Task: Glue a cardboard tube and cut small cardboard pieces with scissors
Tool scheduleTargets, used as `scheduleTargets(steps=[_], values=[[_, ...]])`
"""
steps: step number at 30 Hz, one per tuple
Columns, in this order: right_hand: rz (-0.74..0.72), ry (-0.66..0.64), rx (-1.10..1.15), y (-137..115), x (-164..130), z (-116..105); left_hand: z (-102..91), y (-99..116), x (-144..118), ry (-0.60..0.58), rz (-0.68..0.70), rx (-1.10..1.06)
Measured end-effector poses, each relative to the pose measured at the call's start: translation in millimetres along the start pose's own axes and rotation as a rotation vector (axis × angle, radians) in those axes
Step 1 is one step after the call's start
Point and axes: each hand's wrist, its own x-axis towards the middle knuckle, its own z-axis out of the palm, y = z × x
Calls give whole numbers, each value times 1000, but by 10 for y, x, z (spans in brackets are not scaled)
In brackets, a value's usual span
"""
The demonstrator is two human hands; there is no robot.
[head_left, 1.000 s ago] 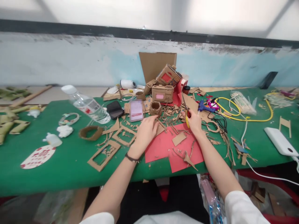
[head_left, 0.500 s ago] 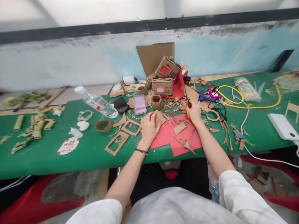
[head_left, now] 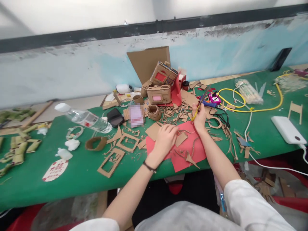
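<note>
My left hand (head_left: 166,138) is over the red paper (head_left: 192,146), fingers curled at the left edge of a small cardboard piece (head_left: 182,138) and closed on it. Its thumb is mostly hidden. A larger flat cardboard piece (head_left: 153,131) lies just left of that hand. My right hand (head_left: 199,118) grips scissors (head_left: 202,101) with yellow and red on the handles, the blades pointing up and away over the table. Twisted cardboard strips (head_left: 190,157) lie on the red paper between my forearms.
Behind are cardboard models (head_left: 159,94), scraps (head_left: 178,112) and a glue gun (head_left: 209,102) beside a yellow cable (head_left: 255,110). To the left are a tilted water bottle (head_left: 89,120), a phone (head_left: 136,115) and cut cardboard frames (head_left: 112,163). A white power bank (head_left: 287,130) lies right.
My left hand has left the larger cardboard piece and moved right to the small piece on the red paper. The scissors now lean further right in my right hand. The view has shifted right.
</note>
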Motion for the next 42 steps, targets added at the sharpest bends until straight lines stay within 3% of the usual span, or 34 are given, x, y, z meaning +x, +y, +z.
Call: scheduleTargets(steps=[5,9,13,16,22,27,32,37,39,42], values=[[42,152,144,-4,6,-8,197,161,856,-193,160,96],[68,173,128,19,24,-11,270,94,1185,-263,166,155],[63,179,145,28,20,5,262,8,1215,-227,244,169],[45,191,160,33,-1,15,206,-92,1202,-152,209,51],[46,170,172,33,-38,27,113,-355,1106,66,-107,-575],[-6,134,109,-8,-67,24,196,-481,940,55,-331,-917],[-37,16,82,-89,-103,3,213,-514,820,128,-440,-1173],[-53,-144,295,-200,-161,37,-39,-496,847,141,-385,-1340],[-33,-244,455,-237,-203,88,-178,-481,922,117,-313,-1333],[-9,-395,622,-270,-287,190,-381,-476,1067,193,-185,-1279]])
